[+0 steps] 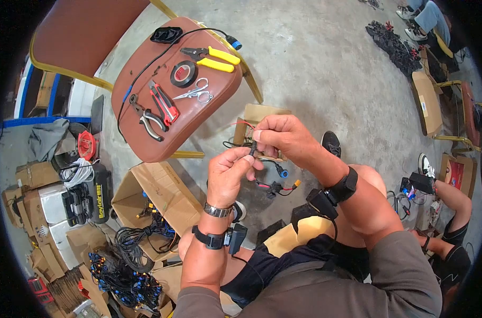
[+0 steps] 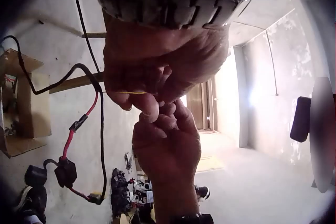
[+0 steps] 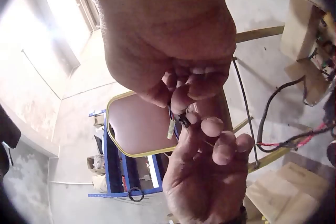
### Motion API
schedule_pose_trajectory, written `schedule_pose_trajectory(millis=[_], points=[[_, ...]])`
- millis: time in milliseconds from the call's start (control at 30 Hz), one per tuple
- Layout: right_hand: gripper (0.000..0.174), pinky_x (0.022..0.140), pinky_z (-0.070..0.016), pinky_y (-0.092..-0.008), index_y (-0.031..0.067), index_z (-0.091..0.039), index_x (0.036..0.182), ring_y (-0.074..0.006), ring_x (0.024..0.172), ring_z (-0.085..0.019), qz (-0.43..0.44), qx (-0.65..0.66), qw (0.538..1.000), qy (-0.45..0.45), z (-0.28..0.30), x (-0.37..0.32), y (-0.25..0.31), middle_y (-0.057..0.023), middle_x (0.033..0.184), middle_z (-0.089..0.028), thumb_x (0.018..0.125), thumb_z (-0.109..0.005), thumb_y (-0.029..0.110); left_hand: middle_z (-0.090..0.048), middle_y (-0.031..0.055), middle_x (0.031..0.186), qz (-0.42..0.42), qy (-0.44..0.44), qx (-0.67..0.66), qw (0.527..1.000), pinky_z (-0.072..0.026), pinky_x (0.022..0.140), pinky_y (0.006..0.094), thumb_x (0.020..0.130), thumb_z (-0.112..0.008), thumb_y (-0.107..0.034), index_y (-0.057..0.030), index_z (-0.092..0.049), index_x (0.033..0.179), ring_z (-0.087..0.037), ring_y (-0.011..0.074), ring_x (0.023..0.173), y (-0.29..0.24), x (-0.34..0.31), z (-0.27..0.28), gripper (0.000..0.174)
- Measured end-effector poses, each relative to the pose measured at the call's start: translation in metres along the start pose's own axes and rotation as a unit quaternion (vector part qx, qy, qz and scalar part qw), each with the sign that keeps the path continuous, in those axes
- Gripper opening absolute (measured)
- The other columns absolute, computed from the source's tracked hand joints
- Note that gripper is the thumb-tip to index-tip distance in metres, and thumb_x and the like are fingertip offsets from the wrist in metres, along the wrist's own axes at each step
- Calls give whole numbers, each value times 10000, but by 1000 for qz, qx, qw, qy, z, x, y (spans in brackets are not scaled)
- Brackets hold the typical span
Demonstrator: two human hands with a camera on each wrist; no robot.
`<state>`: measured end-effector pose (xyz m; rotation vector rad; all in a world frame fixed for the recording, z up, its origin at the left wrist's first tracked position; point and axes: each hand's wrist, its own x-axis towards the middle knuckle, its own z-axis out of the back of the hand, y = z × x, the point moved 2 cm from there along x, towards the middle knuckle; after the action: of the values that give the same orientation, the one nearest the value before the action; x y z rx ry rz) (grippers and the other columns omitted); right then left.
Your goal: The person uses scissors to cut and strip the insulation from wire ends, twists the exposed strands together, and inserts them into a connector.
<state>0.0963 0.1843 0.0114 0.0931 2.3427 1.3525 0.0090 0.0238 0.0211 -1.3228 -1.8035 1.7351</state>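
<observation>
In front of the lap both hands meet at a thin black cable (image 1: 253,150). My left hand (image 1: 228,172), with the metal watch, pinches it between thumb and fingertips. Just beyond, thumb and forefinger of my right hand (image 1: 281,135) pinch the cable's upper end. Thin red wires (image 1: 243,123) stick out beside the right fingertips. A dark piece (image 3: 182,120) shows between the fingers in the right wrist view; the rest of the join is hidden. Below the hands hangs a red-and-black wire lead (image 2: 68,140) with a small black box (image 2: 65,172) and a yellow connector (image 1: 296,184).
A brown chair seat (image 1: 198,114) ahead bears yellow-handled wire strippers (image 1: 217,58), black tape (image 1: 183,73), scissors (image 1: 201,93), a red utility knife (image 1: 164,103), pliers (image 1: 148,119) and a long black cable (image 1: 145,71). Cardboard boxes (image 1: 167,185) with cables stand left. Another person's arm (image 1: 453,204) is at right.
</observation>
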Motion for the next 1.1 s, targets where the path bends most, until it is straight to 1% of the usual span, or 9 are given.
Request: schedule_pose_trajectory(millis=[167,367,467,567,700,833,933,967,1100], points=[[152,533,-425,-210,23,-653,862,-57,604,-537,-13,-15,1000,-4,-1,-1,3,-14,749,-636,911,-637,166,-690,109,787,6,-26,-8,1000,-450,561,228,930,-575,-67,28,-664,1013,-557,101,598,3,1,2,154],[159,559,-455,-216,8,-663,957,-70,641,-568,-17,-4,1000,20,1,-2,2,-19,784,-653,905,-602,145,-675,88,741,15,-34,-15,999,-433,530,221,927,-586,-72,18,-656,976,-544,96,566,3,1,1,124],[174,559,-455,-220,2,-658,985,-72,650,-577,-7,-19,1000,21,0,-3,1,-19,788,-652,889,-617,140,-674,82,730,5,-48,2,999,-432,523,223,921,-589,-70,10,-661,966,-541,92,559,3,1,2,116],[170,554,-447,-222,-1,-663,966,-66,651,-568,-10,-46,999,17,0,-2,-3,-11,779,-639,873,-636,138,-670,68,720,-20,-61,39,997,-437,523,221,916,-596,-75,0,-667,949,-549,85,567,3,-1,0,108],[145,546,-438,-231,-5,-676,920,-56,627,-534,-3,-72,997,21,2,-2,-2,2,732,-607,844,-647,115,-662,43,716,-4,-69,90,994,-444,537,218,905,-622,-83,2,-671,946,-567,78,595,1,-3,2,106],[129,535,-432,-232,-10,-673,915,-58,608,-534,-1,-118,993,12,1,-2,4,0,703,-602,842,-645,93,-646,28,703,-78,-90,169,978,-449,560,228,871,-642,-26,25,-682,940,-571,71,623,5,-4,1,95],[90,519,-426,-222,-8,-663,910,-52,591,-532,5,-111,994,12,0,-3,1,-3,706,-606,869,-646,71,-639,26,682,-229,-122,327,909,-444,554,236,854,-654,-20,30,-685,920,-554,68,603,-1,-6,-7,89],[80,516,-423,-225,-8,-651,900,-53,589,-529,12,-139,990,6,0,-3,1,2,696,-591,874,-629,65,-630,34,665,-233,-138,338,902,-438,541,243,847,-660,-20,31,-687,912,-534,68,577,-1,-7,-9,87],[101,517,-404,-242,-10,-634,871,-58,604,-506,30,-125,992,-5,-3,-2,-3,7,684,-568,846,-577,70,-625,55,658,-288,-140,388,864,-448,539,255,846,-658,-20,31,-686,916,-532,69,569,1,-6,-13,91]])
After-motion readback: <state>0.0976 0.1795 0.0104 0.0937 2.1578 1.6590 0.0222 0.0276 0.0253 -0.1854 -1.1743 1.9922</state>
